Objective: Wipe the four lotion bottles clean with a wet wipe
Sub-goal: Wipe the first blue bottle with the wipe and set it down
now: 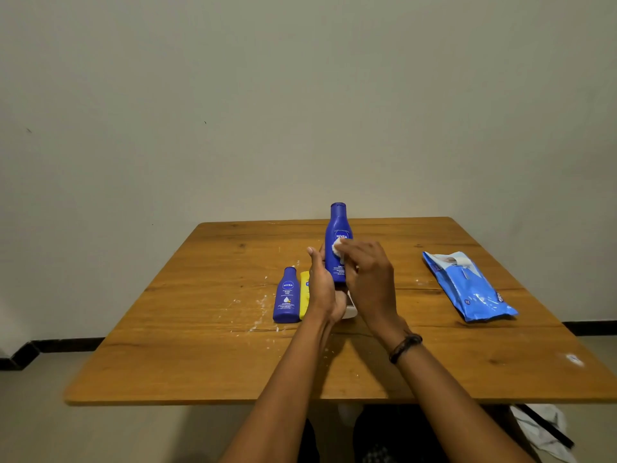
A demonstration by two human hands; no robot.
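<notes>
Head view, left grip (pixel 322 285) curled round blue bottle (pixel 338 225), right grip (pixel 369 275) pinching wipe (pixel 337 246)

- wooden table (pixel 207 362), white smears (pixel 260 309) near its middle
- small blue Nivea bottle (pixel 287 295), yellow bottle (pixel 304 292) touching its right side
- blue wet-wipe pack (pixel 467 285) lying well apart, right

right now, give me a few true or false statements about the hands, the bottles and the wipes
1. The left hand grips the tall blue bottle. True.
2. The right hand holds nothing. False: it pinches a white wipe against the bottle's front.
3. The wipe pack lies on the left side of the table. False: it lies on the right side.
4. A yellow bottle sits right beside the small blue bottle. True.
</notes>
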